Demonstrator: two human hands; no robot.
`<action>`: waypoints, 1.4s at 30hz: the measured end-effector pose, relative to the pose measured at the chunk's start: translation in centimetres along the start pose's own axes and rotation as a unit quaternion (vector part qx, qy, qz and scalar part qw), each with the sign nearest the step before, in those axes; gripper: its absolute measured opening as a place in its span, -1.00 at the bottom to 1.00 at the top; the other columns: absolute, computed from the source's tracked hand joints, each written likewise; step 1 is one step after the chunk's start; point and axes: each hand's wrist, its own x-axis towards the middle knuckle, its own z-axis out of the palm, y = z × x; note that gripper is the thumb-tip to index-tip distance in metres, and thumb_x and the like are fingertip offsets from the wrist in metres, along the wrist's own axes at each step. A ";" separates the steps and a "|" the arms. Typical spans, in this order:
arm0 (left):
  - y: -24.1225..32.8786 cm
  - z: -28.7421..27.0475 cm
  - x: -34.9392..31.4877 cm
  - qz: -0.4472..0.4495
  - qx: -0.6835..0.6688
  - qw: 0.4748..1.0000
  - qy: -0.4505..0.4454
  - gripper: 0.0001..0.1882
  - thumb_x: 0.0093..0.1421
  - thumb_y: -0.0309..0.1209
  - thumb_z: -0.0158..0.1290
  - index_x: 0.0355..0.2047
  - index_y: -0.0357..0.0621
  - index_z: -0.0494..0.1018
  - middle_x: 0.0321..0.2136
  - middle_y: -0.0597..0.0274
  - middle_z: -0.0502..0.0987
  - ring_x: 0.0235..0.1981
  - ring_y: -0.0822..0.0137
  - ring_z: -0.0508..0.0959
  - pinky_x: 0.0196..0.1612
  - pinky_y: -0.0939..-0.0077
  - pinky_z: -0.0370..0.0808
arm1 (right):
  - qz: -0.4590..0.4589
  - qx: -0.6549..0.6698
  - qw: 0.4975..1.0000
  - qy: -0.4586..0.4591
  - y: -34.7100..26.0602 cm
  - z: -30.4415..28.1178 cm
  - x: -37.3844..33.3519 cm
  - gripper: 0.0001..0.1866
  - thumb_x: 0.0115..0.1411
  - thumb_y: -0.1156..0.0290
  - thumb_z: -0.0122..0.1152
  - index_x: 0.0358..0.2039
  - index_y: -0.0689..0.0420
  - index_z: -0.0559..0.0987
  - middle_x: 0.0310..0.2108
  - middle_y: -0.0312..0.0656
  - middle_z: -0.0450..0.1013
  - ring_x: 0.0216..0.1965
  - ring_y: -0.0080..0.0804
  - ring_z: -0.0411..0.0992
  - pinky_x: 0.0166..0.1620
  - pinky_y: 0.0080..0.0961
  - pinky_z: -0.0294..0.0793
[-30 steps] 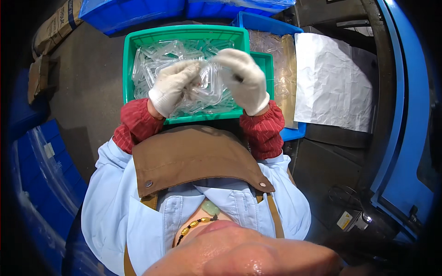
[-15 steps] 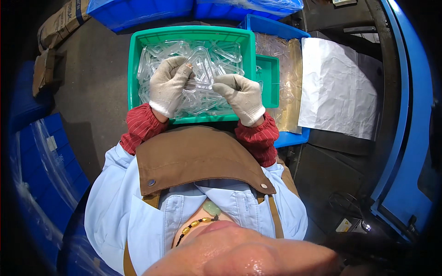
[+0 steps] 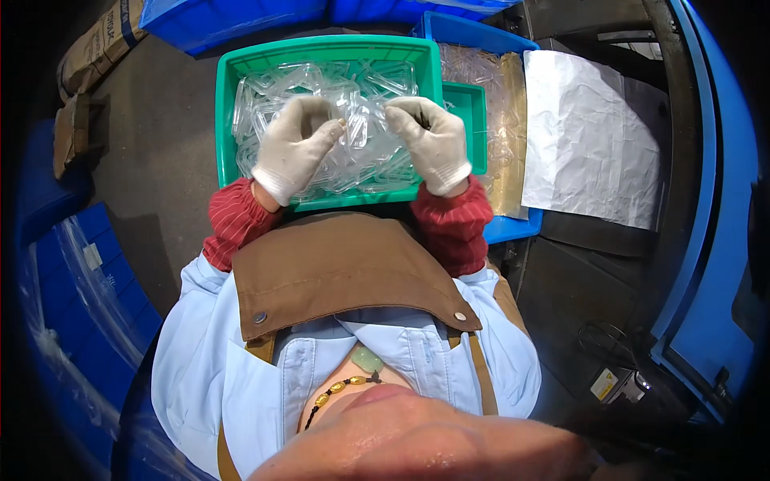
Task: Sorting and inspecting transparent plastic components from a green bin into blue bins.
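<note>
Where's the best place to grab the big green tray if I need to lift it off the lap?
Probably by the two short side walls of the green tray, one hand from each side. Its raised rim is bare there, while the clear plastic pieces fill the inside. The left hand and right hand, both gloved, hover over the pile mid-tray, pinching a clear piece between them.

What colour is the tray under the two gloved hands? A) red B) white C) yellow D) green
D: both gloved hands, left and right, are over a green tray full of clear plastic pieces.
</note>
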 end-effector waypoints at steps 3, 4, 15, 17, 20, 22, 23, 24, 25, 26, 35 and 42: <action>0.9 -0.1 1.3 0.260 0.246 0.933 0.038 -0.63 0.13 -0.49 0.06 -0.05 -0.29 0.30 -0.34 0.21 0.51 -0.38 0.47 0.52 -0.29 0.64 0.46 | -0.062 -0.116 0.986 -0.105 -1.1 -0.3 0.8 -0.77 0.07 0.36 0.23 -0.36 0.28 0.57 -0.52 -0.23 0.51 -0.46 -0.59 0.43 -0.37 -0.66 0.42; 1.1 0.1 1.4 0.090 0.132 0.982 -0.099 -0.65 0.13 -0.45 0.07 -0.09 -0.29 0.33 -0.35 0.19 0.51 -0.39 0.47 0.52 -0.32 0.64 0.46 | -0.041 -0.061 0.992 -0.106 -1.7 0.1 0.9 -0.73 0.08 0.32 0.22 -0.30 0.27 0.56 -0.46 -0.17 0.52 -0.42 -0.53 0.45 -0.34 -0.63 0.43; 0.9 1.0 0.6 -0.238 -0.268 0.932 0.056 -0.82 0.27 -0.31 -0.12 -0.27 -0.15 0.37 -0.63 0.45 0.28 -0.72 0.64 0.24 -0.72 0.76 0.21 | -0.303 -0.141 0.942 -0.028 1.7 1.0 -1.1 -0.72 0.21 0.19 0.01 -0.26 0.14 0.50 -0.39 -0.16 0.46 -0.33 -0.23 0.43 -0.23 -0.41 0.40; 0.7 1.3 0.5 -0.239 -0.279 0.928 0.064 -0.81 0.27 -0.31 -0.11 -0.30 -0.18 0.37 -0.64 0.44 0.29 -0.75 0.65 0.23 -0.76 0.77 0.21 | -0.306 -0.143 0.941 -0.023 1.6 1.3 -1.0 -0.75 0.20 0.22 0.03 -0.27 0.13 0.50 -0.39 -0.16 0.46 -0.34 -0.22 0.43 -0.25 -0.40 0.40; 0.6 1.5 0.4 -0.233 -0.261 0.935 0.051 -0.80 0.28 -0.30 -0.12 -0.29 -0.17 0.36 -0.65 0.44 0.28 -0.76 0.65 0.23 -0.78 0.78 0.18 | -0.312 -0.149 0.938 -0.012 1.7 1.5 -1.0 -0.80 0.18 0.27 0.06 -0.28 0.11 0.51 -0.39 -0.16 0.46 -0.34 -0.18 0.43 -0.28 -0.37 0.40; 0.6 1.4 0.2 -0.251 -0.266 0.930 0.022 -0.78 0.28 -0.26 -0.14 -0.21 -0.13 0.34 -0.63 0.49 0.27 -0.73 0.67 0.22 -0.76 0.79 0.11 | -0.325 -0.143 0.935 -0.006 2.3 1.6 -0.8 -0.80 0.17 0.28 0.07 -0.30 0.12 0.51 -0.40 -0.15 0.45 -0.36 -0.17 0.43 -0.29 -0.36 0.40; 0.6 1.3 0.2 -0.251 -0.266 0.930 0.021 -0.78 0.28 -0.26 -0.14 -0.21 -0.13 0.34 -0.63 0.49 0.27 -0.73 0.67 0.22 -0.76 0.79 0.11 | -0.325 -0.143 0.935 -0.005 2.4 1.5 -0.9 -0.80 0.17 0.28 0.07 -0.30 0.12 0.51 -0.40 -0.15 0.45 -0.36 -0.17 0.43 -0.29 -0.36 0.40; 0.7 1.3 0.3 -0.244 -0.257 0.935 0.014 -0.78 0.28 -0.29 -0.14 -0.22 -0.16 0.35 -0.65 0.47 0.27 -0.76 0.65 0.22 -0.77 0.77 0.14 | -0.329 -0.141 0.934 -0.012 2.4 1.5 -0.9 -0.80 0.17 0.28 0.07 -0.30 0.12 0.51 -0.40 -0.14 0.45 -0.36 -0.16 0.42 -0.30 -0.36 0.40; 0.8 1.2 0.3 -0.236 -0.247 0.940 0.008 -0.79 0.28 -0.31 -0.14 -0.24 -0.19 0.36 -0.66 0.44 0.28 -0.78 0.63 0.22 -0.79 0.75 0.17 | -0.334 -0.137 0.932 -0.020 2.4 1.4 -0.8 -0.80 0.16 0.28 0.08 -0.31 0.13 0.51 -0.40 -0.13 0.45 -0.37 -0.15 0.42 -0.31 -0.36 0.40; 0.7 1.0 0.3 -0.236 -0.247 0.940 0.008 -0.79 0.28 -0.31 -0.14 -0.24 -0.19 0.36 -0.66 0.44 0.28 -0.78 0.63 0.22 -0.79 0.75 0.17 | -0.334 -0.137 0.932 -0.021 2.4 1.3 -0.8 -0.80 0.16 0.28 0.08 -0.31 0.13 0.51 -0.40 -0.13 0.45 -0.37 -0.15 0.42 -0.31 -0.36 0.40; -0.6 0.1 -0.3 -0.175 -0.186 0.965 -0.057 -0.81 0.24 -0.46 -0.11 -0.16 -0.23 0.35 -0.52 0.35 0.38 -0.55 0.63 0.32 -0.50 0.74 0.31 | -0.344 -0.146 0.925 -0.061 1.8 1.5 -0.5 -0.84 0.16 0.34 0.06 -0.37 0.16 0.49 -0.42 -0.11 0.44 -0.44 -0.16 0.41 -0.38 -0.36 0.40; 0.7 0.5 -0.8 -0.158 -0.125 0.979 -0.022 -0.80 0.24 -0.38 -0.09 -0.19 -0.22 0.35 -0.61 0.36 0.38 -0.64 0.53 0.37 -0.58 0.69 0.34 | -0.214 -0.061 0.975 -0.011 0.4 -0.4 0.4 -0.73 0.27 0.27 -0.07 -0.33 0.21 0.50 -0.52 -0.17 0.42 -0.48 -0.38 0.41 -0.38 -0.51 0.38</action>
